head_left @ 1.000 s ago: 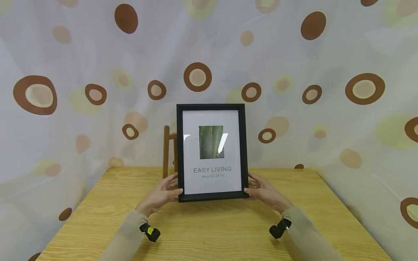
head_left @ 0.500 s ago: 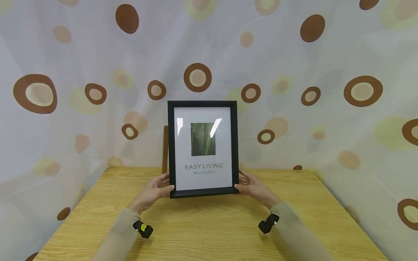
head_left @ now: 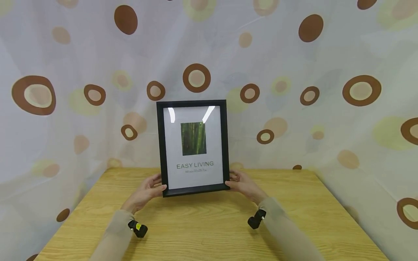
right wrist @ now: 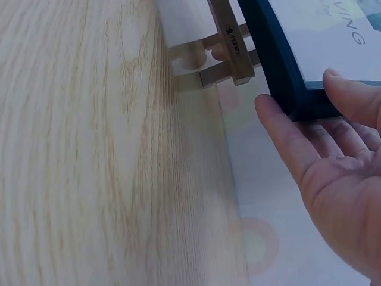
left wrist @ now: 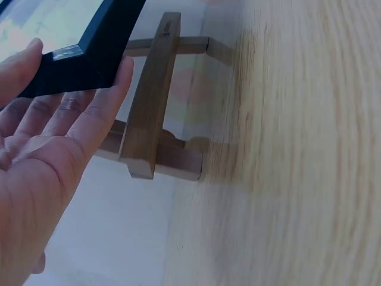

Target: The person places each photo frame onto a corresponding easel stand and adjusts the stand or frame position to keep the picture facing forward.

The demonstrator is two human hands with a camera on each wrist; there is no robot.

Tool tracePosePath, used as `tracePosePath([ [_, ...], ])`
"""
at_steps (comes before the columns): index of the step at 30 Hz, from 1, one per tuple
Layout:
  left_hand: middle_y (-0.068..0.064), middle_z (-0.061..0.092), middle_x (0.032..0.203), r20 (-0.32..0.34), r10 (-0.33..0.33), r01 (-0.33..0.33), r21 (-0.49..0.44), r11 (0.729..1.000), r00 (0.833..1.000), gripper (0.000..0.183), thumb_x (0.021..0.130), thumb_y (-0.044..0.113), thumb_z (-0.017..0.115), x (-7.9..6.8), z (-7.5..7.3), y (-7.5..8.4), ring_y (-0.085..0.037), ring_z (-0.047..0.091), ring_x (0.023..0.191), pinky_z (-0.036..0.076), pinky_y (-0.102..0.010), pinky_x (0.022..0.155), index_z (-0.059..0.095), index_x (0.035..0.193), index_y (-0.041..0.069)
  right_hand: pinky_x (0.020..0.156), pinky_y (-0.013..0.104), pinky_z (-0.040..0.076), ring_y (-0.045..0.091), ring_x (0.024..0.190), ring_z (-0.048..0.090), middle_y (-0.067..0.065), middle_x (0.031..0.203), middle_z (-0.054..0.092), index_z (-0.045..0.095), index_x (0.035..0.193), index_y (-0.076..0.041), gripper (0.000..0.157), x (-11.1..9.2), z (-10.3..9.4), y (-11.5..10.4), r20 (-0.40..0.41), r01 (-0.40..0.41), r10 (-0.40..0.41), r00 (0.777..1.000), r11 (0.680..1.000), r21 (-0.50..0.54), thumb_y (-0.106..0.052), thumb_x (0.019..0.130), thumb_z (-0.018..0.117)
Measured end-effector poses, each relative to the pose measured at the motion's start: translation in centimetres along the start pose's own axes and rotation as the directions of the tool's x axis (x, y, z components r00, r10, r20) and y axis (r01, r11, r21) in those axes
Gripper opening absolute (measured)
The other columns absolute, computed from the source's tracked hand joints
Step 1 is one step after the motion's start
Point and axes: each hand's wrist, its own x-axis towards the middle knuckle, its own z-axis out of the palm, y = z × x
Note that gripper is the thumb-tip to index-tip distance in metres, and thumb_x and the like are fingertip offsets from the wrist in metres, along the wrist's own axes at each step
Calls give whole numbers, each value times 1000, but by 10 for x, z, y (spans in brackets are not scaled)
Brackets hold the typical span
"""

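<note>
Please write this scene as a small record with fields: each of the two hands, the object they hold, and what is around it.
Left hand: grips the lower left corner of the picture frame, thumb on the front
Right hand: grips its lower right corner, thumb on the front
Print: green picture above the words EASY LIVING
Tilt: slight, right side higher
Wooden stand: on the table, hidden behind the frame in the head view
Frame touching stand: cannot tell
Backdrop: pale, with brown spots and rings
</note>
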Motion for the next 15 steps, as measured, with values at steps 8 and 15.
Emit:
tracePosePath([
  [8,-21,36,133,-11,8,-8,15,1000,1000,62,87,13,61,0,-13,0,-31,42,117,47,-40,87,28,139,4,88,43,45,32,116,46,22,138,34,19,143,-2,67,15,6,-1,-43,-28,26,999,999,-43,-7,88,58],
  [15,-19,39,132,-58,4,-3,16,1000,998,63,86,12,62,-1,-22,0,-29,45,113,48,-40,85,30,139,5,88,46,45,30,108,52,24,130,41,24,142,-4,65,26,14,0,-73,-19,16,997,999,-34,-5,87,59],
])
